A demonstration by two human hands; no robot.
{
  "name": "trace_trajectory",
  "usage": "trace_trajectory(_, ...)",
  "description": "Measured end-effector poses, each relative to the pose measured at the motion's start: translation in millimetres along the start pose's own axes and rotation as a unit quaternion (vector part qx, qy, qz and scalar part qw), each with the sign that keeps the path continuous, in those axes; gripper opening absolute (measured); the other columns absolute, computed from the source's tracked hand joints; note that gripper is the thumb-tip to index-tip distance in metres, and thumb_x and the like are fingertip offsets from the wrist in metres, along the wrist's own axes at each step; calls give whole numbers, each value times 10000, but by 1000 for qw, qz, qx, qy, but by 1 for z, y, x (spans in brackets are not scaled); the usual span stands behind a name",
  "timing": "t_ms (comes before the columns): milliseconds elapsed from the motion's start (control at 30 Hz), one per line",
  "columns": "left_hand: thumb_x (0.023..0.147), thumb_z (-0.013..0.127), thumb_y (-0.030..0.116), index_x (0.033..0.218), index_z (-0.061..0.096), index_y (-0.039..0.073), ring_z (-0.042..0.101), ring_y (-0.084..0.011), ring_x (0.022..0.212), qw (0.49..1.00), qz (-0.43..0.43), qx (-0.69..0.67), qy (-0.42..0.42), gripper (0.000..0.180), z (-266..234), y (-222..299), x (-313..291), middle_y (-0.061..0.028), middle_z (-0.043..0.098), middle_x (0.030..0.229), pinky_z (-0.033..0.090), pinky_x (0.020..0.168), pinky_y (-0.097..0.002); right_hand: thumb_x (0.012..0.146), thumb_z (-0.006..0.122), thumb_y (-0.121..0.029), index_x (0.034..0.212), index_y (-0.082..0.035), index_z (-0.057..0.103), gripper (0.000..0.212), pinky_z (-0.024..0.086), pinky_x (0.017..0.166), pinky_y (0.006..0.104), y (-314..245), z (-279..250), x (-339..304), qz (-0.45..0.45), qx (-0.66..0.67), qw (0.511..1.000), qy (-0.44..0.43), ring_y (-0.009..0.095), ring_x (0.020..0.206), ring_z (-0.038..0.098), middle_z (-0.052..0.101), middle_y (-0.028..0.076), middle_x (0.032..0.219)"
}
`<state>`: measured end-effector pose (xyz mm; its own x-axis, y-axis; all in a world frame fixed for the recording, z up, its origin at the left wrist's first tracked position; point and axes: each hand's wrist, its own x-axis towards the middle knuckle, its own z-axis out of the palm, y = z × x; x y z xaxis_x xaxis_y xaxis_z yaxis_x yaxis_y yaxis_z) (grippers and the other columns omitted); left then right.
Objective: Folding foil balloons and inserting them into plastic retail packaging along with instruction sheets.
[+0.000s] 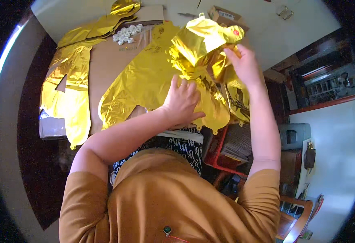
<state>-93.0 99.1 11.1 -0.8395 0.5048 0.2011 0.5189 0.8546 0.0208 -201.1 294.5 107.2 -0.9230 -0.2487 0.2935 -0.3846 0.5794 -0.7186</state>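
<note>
A large flat gold foil balloon (pixel 143 77) is spread over the cardboard in front of me. My left hand (pixel 181 99) lies on its right part, fingers apart and thumb stretched out to the right. My right hand (pixel 244 67) pinches the edge of a crumpled gold foil balloon (pixel 199 38), lifted at the upper right. A small red patch shows near the raised end of this foil. Its lower folds hang just beyond my left fingertips, and the underside of my right hand's grip is hidden.
More gold foil balloons (pixel 78 93) lie at the left, with a stack of foil (pixel 90 32) behind. Small white rolls (pixel 127 34) are heaped on the cardboard (pixel 104 67). A cardboard box (pixel 226 16) stands at the back. Below the table's right side is a red crate (pixel 216 154).
</note>
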Motion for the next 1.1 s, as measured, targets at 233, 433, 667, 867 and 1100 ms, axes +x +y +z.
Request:
trace_trajectory(233,845,649,451,1085,664,67,539,-351,1120,990,-36,-105,93,453,-12,-35,-23,-148,609,1130,403,989,-513,836,688,-155,763,-56,650,129,504,668,403,-43,17,-6,-402,-322,857,-11,278,722,635,669,85,735)
trace_trajectory(433,832,666,381,1019,682,29,401,-367,1355,996,-37,-65,53,399,-21,-116,-69,-178,544,1309,266,1162,-512,740,618,-117,812,-45,600,104,508,817,405,-10,86,-98,-456,-285,836,-107,237,822,624,629,85,850)
trace_trajectory(667,784,701,293,1170,599,-5,401,-377,1364,988,-10,-143,50,498,-12,-120,-80,-193,529,1351,274,1160,-534,770,622,-105,882,-19,628,142,525,854,397,-4,80,-132,-455,-248,849,-110,249,880,657,671,117,927)
trace_trajectory(867,765,687,235,1231,559,-7,420,-380,1352,987,2,-156,49,541,-12,-126,-79,-191,518,1367,285,1156,-529,840,642,-126,954,-27,636,151,563,855,395,11,56,-113,-504,-249,818,-117,270,923,695,704,147,987)
trace_trajectory(1100,770,687,219,1226,567,-5,426,-366,1352,982,-1,-177,64,522,-7,-129,-83,-187,531,1356,299,1152,-523,826,633,-117,940,-43,620,136,554,881,400,11,63,-110,-531,-239,800,-142,270,939,687,698,134,987)
